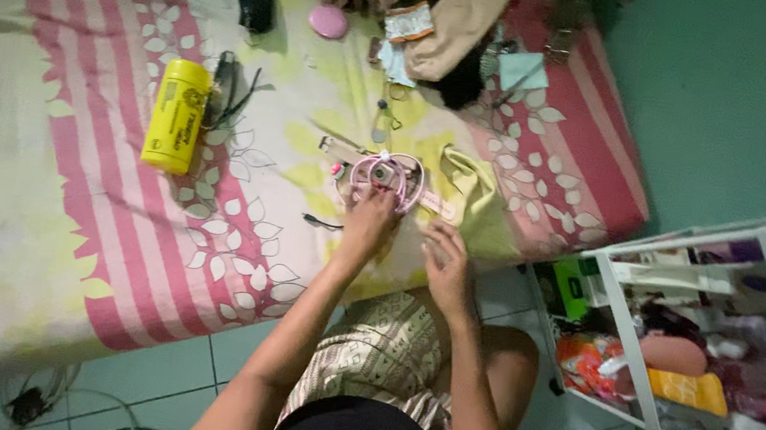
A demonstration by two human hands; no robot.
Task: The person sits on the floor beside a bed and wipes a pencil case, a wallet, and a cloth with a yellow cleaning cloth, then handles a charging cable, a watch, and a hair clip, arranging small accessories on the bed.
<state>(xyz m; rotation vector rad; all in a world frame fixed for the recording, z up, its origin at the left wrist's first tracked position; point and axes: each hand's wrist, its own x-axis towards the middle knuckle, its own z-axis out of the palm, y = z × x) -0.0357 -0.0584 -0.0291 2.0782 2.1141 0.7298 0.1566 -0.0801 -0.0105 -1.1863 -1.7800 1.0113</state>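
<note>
Mattress [47, 226] with pink-striped floral sheet fills most of the view. White shelf unit [695, 292] stands to its right. Yellow canister [176, 115] lies well left of the hands. Pink round gadget [386, 180] sits near the mattress edge. Left hand [369, 225] grips its near rim, fingers closed. Right hand [444, 265] is just beside it, fingers loosely curled, holding nothing.

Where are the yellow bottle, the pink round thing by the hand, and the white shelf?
yellow bottle [176, 115], head view, middle of its side.
pink round thing [386, 179], head view, its centre.
white shelf [626, 327], head view, front upright post.
</note>
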